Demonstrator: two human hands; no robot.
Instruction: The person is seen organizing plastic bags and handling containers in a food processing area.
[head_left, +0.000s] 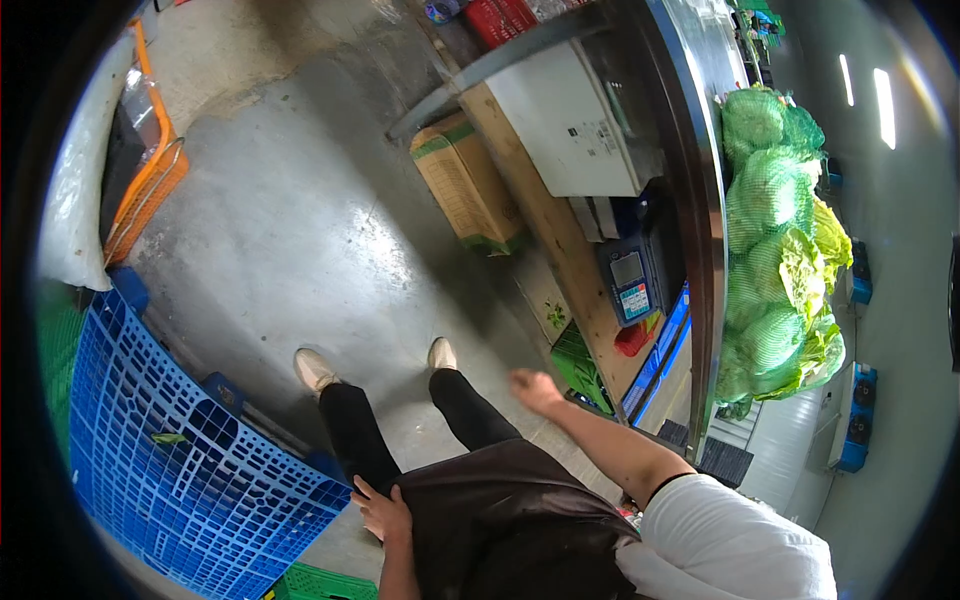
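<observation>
My left hand (384, 513) hangs low beside the edge of a dark apron (502, 517), over my black trouser leg. Its thumb and fingers are spread, and I see nothing held in it. In front of my body on the right, my right hand (535, 391) is in mid-air with its fingers curled in and slightly blurred; no object shows in it. Nearest to that hand are a green plastic crate (579, 361) and the lower wooden shelf (574, 259) of a metal-topped table (709, 247).
Net-bagged leafy cabbages (765, 247) lie on the tabletop. The shelf holds a white box (562, 120) and a blue weighing scale (630, 277). A cardboard carton (469, 184) stands on the concrete floor (300, 202). Blue plastic pallets (187, 450) and an orange basket (154, 187) flank my left.
</observation>
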